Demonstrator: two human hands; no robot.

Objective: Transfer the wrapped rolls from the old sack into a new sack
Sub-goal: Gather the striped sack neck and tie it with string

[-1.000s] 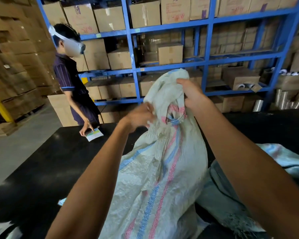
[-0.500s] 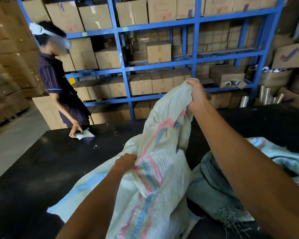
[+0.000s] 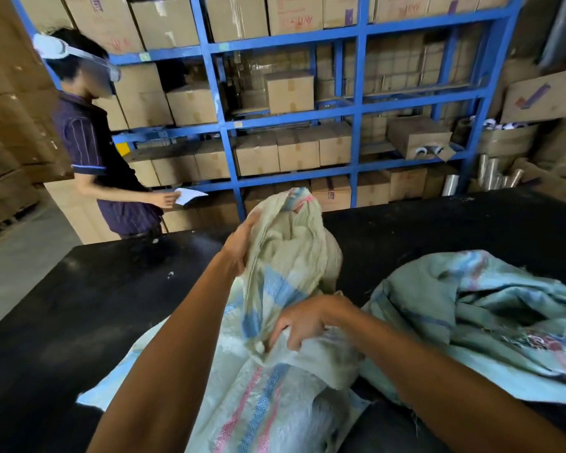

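Striped woven sack (image 3: 285, 276) on the black table (image 3: 79, 305). The left hand (image 3: 242, 240) grips its raised upper fold; the right hand (image 3: 303, 322) pinches a lower fold, nearer the table's front edge. A crumpled greenish sack (image 3: 490, 315) lies on the table beside it, to the right. No rolls are visible.

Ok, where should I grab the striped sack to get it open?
Probably at the bunched top edge of the striped sack, from above. The left hand already grips there, the right hand lower down; the cloth is crumpled, so pinch a single layer each side.
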